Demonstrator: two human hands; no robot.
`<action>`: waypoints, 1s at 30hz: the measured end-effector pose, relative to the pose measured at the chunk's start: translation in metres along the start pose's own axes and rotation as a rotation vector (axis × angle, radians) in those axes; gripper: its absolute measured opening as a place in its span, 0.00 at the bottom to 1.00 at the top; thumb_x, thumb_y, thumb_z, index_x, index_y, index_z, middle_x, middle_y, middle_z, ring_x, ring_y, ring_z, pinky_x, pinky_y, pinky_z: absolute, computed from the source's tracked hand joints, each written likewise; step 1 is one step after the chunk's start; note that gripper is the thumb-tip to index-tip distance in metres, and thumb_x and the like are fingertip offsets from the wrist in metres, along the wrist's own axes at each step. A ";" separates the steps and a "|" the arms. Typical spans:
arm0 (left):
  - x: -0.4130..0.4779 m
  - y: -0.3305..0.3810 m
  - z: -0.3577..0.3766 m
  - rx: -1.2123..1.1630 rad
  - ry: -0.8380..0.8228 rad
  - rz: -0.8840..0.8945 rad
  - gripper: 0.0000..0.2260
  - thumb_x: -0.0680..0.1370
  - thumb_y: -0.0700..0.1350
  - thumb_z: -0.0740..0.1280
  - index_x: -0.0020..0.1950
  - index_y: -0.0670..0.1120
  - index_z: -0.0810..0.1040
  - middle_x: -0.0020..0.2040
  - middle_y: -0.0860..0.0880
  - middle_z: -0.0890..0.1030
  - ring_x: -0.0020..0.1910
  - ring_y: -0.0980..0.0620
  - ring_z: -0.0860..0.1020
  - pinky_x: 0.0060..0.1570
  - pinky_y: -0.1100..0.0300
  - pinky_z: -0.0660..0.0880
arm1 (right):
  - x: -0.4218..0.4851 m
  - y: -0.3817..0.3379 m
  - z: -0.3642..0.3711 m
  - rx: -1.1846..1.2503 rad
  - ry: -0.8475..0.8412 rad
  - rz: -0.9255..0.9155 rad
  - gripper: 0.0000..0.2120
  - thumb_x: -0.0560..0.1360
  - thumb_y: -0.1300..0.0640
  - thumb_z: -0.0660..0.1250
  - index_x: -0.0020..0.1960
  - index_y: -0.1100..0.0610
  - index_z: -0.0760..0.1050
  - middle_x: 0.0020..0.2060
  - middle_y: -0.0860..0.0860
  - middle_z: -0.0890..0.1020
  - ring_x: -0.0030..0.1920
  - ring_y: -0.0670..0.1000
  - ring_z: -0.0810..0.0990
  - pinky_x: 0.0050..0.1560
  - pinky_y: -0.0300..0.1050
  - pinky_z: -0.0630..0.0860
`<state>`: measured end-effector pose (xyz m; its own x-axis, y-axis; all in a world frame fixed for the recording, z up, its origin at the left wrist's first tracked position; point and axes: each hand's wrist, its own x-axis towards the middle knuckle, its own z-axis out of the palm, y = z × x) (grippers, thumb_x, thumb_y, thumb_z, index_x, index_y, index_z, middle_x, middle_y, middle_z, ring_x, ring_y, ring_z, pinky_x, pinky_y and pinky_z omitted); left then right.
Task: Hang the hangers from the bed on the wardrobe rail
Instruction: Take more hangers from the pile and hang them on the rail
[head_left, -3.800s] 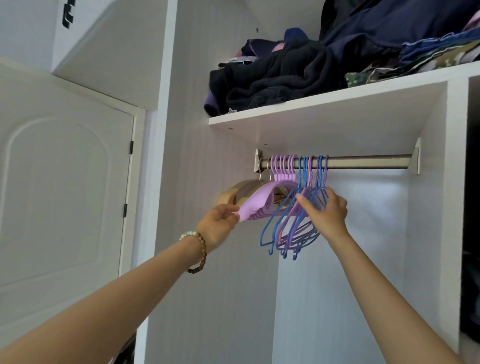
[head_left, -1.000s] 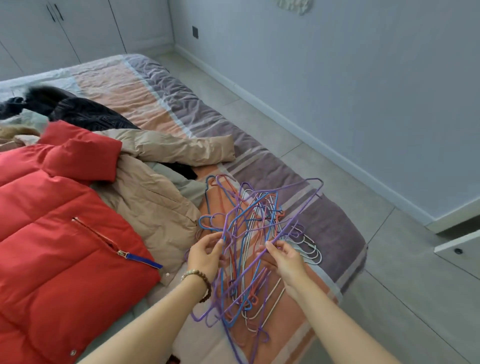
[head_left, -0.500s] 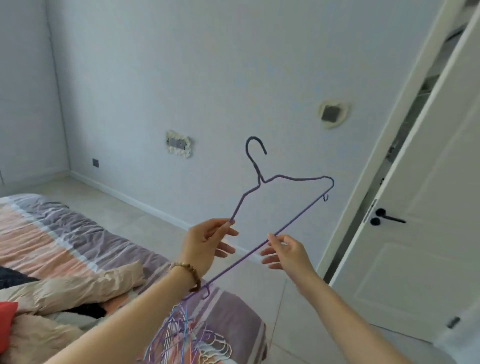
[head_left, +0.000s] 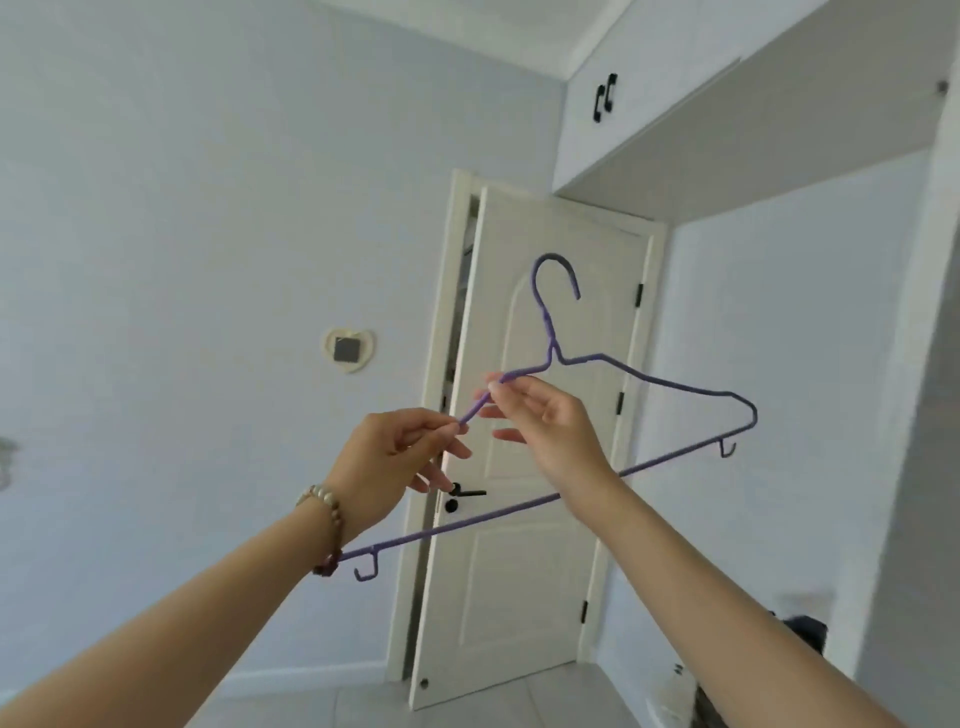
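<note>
Mid-air before white door (head_left: 524, 571), purple wire hanger (head_left: 554, 356) is held hook-up, tilted, R end higher than L. L hand (head_left: 387, 462) pinches its L shoulder wire btwn thumb and forefinger, other fingers loosely curled; R hand (head_left: 550, 431) pinches same wire just above, remaining fingers spread. On L wrist, beaded bracelet (head_left: 324, 512) sits beside bottom bar's L end.
</note>
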<state>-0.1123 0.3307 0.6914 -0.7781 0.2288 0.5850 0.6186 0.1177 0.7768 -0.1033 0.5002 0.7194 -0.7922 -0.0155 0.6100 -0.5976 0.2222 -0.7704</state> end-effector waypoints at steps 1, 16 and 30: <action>0.006 0.011 0.015 -0.017 -0.042 0.017 0.07 0.78 0.43 0.63 0.49 0.46 0.81 0.40 0.51 0.85 0.32 0.51 0.82 0.32 0.67 0.76 | -0.004 -0.008 -0.018 0.000 0.035 -0.012 0.08 0.77 0.52 0.64 0.52 0.53 0.79 0.46 0.47 0.85 0.49 0.45 0.83 0.49 0.40 0.80; 0.053 0.094 0.252 -0.155 -0.623 0.053 0.11 0.80 0.46 0.58 0.50 0.46 0.80 0.40 0.49 0.85 0.35 0.52 0.83 0.39 0.62 0.81 | -0.091 -0.052 -0.284 -0.046 0.541 0.026 0.05 0.78 0.57 0.63 0.46 0.56 0.76 0.41 0.51 0.85 0.42 0.46 0.84 0.43 0.38 0.78; 0.081 0.170 0.505 -0.469 -0.700 0.011 0.10 0.82 0.45 0.54 0.47 0.46 0.73 0.40 0.48 0.81 0.28 0.53 0.79 0.30 0.62 0.77 | -0.108 -0.051 -0.522 -0.196 0.915 0.032 0.07 0.79 0.59 0.61 0.49 0.61 0.75 0.40 0.54 0.82 0.29 0.43 0.81 0.31 0.33 0.76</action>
<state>-0.0155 0.8575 0.7529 -0.4295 0.7924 0.4332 0.3961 -0.2658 0.8789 0.0772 0.9995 0.7894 -0.3524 0.7485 0.5618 -0.4794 0.3712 -0.7952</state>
